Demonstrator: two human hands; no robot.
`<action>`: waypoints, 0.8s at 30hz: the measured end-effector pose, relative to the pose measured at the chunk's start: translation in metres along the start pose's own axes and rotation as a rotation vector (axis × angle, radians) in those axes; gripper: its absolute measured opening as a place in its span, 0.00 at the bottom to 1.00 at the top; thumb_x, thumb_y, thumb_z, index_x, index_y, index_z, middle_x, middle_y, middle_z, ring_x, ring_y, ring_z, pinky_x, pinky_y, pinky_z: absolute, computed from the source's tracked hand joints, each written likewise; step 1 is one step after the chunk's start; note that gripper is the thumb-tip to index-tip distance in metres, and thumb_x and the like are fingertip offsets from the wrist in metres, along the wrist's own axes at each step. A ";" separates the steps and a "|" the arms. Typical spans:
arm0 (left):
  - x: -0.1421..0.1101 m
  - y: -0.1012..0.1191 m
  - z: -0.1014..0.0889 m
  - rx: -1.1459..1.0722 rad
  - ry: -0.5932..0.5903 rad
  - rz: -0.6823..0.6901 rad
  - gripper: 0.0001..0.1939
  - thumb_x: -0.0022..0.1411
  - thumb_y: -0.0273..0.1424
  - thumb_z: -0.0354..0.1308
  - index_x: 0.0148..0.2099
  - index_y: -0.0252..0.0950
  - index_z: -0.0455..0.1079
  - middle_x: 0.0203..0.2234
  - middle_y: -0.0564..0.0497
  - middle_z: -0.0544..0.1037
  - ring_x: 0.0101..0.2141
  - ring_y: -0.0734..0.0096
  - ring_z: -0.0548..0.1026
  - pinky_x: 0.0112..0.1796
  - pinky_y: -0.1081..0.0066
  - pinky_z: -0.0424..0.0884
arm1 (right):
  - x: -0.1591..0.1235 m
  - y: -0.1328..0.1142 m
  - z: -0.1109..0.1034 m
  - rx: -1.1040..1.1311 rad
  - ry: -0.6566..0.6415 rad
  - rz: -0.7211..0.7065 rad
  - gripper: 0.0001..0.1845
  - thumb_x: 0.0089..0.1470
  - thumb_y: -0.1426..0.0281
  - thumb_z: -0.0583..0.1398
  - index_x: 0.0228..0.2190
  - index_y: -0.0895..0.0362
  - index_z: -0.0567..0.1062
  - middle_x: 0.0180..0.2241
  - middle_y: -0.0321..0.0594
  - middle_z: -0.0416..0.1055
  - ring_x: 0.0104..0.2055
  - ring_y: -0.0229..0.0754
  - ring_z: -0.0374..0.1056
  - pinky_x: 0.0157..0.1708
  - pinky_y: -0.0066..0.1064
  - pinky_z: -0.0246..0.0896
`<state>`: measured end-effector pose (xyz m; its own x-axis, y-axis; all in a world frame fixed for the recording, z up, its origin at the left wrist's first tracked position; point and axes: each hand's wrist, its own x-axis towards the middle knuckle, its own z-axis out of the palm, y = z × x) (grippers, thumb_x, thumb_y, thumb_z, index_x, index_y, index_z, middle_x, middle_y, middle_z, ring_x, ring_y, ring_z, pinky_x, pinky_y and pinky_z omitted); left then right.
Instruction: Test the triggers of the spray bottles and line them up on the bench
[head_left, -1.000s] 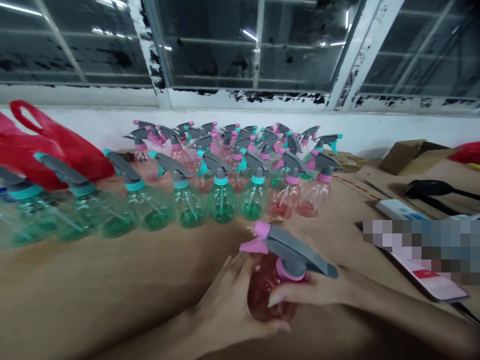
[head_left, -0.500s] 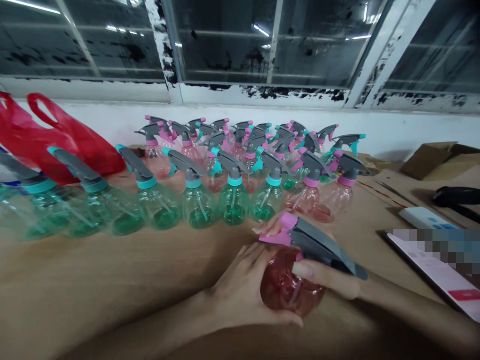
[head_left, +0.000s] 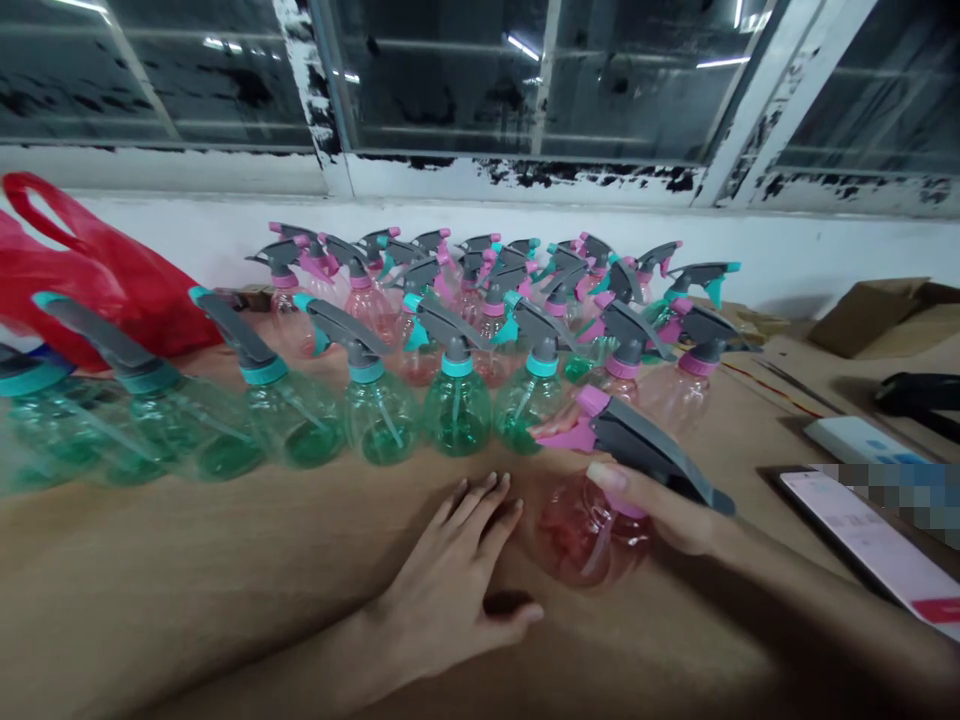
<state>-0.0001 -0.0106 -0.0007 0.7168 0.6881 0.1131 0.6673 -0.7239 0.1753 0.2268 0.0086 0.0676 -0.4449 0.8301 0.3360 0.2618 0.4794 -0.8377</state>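
A pink spray bottle [head_left: 592, 535] with a grey-and-pink trigger head stands near the front of the table. My right hand [head_left: 667, 505] is wrapped round its neck, thumb on the near side and fingertips showing behind the head. To the left of the bottle is my left hand [head_left: 457, 580], fingers spread and low over the table, apart from the bottle and holding nothing. Just beyond the hands runs a row of spray bottles: several green ones [head_left: 457, 415] with turquoise collars, then pink ones [head_left: 675, 390] at the right end.
Behind the row stand more spray bottles [head_left: 367, 300], pink and green mixed. A red plastic bag [head_left: 142, 290] lies at the left. On the right are a cardboard box [head_left: 877, 315], a white box [head_left: 855, 440], a black object [head_left: 919, 395] and a phone [head_left: 847, 520].
My left hand has let go of the pink spray bottle and moved left, its fingers spreading. My right hand still holds the bottle, which sits slightly farther from me.
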 end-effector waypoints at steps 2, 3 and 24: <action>-0.001 -0.001 0.001 0.012 0.005 0.011 0.41 0.57 0.49 0.57 0.63 0.27 0.56 0.63 0.36 0.53 0.62 0.47 0.50 0.58 0.50 0.51 | -0.002 0.004 0.001 0.025 0.000 0.044 0.20 0.57 0.53 0.53 0.42 0.52 0.76 0.28 0.39 0.72 0.35 0.47 0.70 0.37 0.39 0.67; -0.001 -0.001 0.001 0.016 0.008 0.016 0.41 0.58 0.49 0.57 0.64 0.27 0.55 0.63 0.36 0.52 0.62 0.47 0.50 0.58 0.50 0.51 | -0.003 0.005 0.002 0.035 0.009 0.057 0.20 0.57 0.54 0.53 0.41 0.52 0.76 0.28 0.40 0.72 0.35 0.47 0.70 0.37 0.39 0.66; 0.000 -0.004 0.000 0.108 0.058 0.064 0.36 0.61 0.49 0.53 0.63 0.29 0.57 0.62 0.38 0.56 0.61 0.51 0.53 0.57 0.52 0.54 | -0.002 0.003 0.008 0.075 0.066 0.042 0.16 0.58 0.57 0.54 0.39 0.51 0.77 0.29 0.38 0.73 0.34 0.44 0.70 0.35 0.36 0.67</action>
<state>-0.0029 -0.0078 -0.0018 0.7475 0.6401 0.1777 0.6411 -0.7652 0.0597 0.2217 0.0061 0.0607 -0.3767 0.8672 0.3256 0.2129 0.4231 -0.8807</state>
